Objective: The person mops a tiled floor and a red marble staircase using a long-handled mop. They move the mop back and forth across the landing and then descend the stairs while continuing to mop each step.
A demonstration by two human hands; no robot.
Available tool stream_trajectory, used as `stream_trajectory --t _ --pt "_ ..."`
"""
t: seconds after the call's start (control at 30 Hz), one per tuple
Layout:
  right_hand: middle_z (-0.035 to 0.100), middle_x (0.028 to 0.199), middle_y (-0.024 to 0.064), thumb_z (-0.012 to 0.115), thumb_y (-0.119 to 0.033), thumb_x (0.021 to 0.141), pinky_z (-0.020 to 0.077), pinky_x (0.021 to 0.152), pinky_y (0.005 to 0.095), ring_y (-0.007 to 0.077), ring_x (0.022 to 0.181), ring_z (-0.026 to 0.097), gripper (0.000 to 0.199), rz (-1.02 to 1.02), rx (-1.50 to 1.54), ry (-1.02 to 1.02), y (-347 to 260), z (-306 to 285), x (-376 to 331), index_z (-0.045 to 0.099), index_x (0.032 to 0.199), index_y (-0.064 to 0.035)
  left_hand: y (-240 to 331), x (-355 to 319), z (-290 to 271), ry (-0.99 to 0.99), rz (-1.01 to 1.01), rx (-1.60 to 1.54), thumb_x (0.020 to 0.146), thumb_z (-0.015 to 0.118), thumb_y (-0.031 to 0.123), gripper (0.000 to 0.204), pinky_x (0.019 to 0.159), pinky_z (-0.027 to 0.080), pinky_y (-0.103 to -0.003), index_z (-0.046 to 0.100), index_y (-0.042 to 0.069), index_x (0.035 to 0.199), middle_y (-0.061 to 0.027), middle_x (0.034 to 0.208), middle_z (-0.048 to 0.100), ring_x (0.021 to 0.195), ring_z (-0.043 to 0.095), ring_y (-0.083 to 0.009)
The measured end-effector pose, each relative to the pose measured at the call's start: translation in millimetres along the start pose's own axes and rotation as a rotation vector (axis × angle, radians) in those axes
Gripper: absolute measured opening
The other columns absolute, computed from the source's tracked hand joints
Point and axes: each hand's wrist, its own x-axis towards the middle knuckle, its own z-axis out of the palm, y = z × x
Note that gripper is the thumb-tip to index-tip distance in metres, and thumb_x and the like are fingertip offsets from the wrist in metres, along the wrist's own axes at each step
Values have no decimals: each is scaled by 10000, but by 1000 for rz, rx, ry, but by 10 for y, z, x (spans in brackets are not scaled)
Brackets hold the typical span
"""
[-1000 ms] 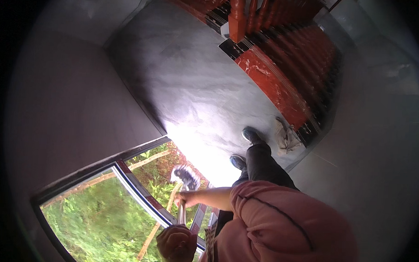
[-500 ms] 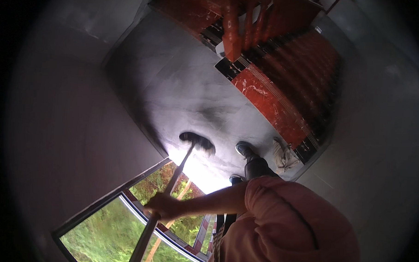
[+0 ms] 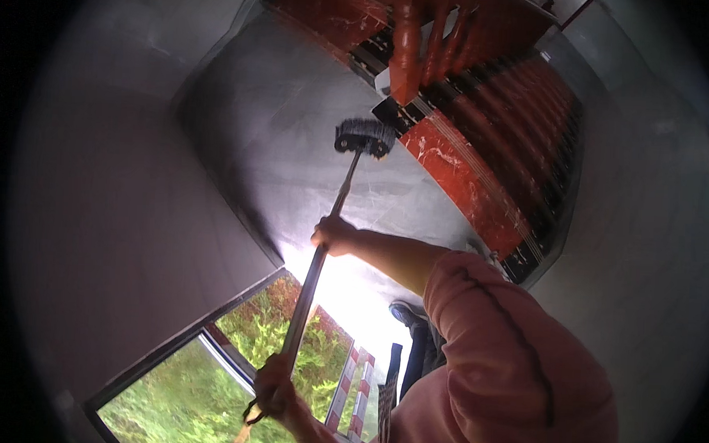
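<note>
A long-handled broom [image 3: 314, 268] slants away from me, its dark bristle head [image 3: 364, 137] at the far end beside the edge of the red stair base. Whether the bristles touch the grey floor I cannot tell. My right hand [image 3: 337, 235] is closed around the handle partway along it, the arm reaching out from a pink sleeve. Lower down, near the handle's end, my left hand [image 3: 275, 385] grips it too. A dark cord loop hangs by the left hand.
Red stairs [image 3: 518, 126] with a turned red baluster post [image 3: 405, 59] rise at the far right. A grey wall [image 3: 128, 214] stands on the left. At lower left an opening [image 3: 169, 387] shows greenery and red-and-white bars [image 3: 349, 389]. My shoe [image 3: 404, 313] is on the floor.
The broom head has moved away from me toward the stairs, and my right hand went forward with the handle. My left hand has come into view on the handle.
</note>
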Motion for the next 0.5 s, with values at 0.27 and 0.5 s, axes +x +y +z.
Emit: stream_trajectory --t 0.27,0.5 --pt "554 699 112 514 -41 714 426 626 362 214 696 547 36 -109 730 -490 -2551 1338 -515 547 707 -51 1002 -450 -1055 -39 320 120 768 595 101 193 453 437 -295 478 -5 655 -114 569 490 486 493 -189" --pt "511 655 96 584 -108 624 389 591 350 258 654 518 90 -153 941 -458 -3383 2085 -1127 522 672 -63 955 -737 -1348 -271 149 212 705 641 -17 163 433 427 -256 487 -21 760 -143 648 527 508 515 -198"
